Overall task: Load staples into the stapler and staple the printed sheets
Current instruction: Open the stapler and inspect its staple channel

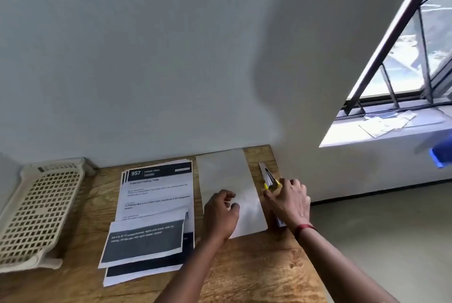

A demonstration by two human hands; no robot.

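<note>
Right hand, lower right of centre, has its fingers wrapped on the stapler. Left hand sits curled on the blank sheet, can't tell if it's pinching anything. Printed sheets are just left.

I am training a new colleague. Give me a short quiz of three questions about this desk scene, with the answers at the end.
1. True or false: the stapler lies left of the printed sheets.
2. Which hand holds the stapler?
3. The left hand rests on: A the tray, B the plain white sheet, C the windowsill.
Key: 1 false; 2 the right hand; 3 B.
</note>
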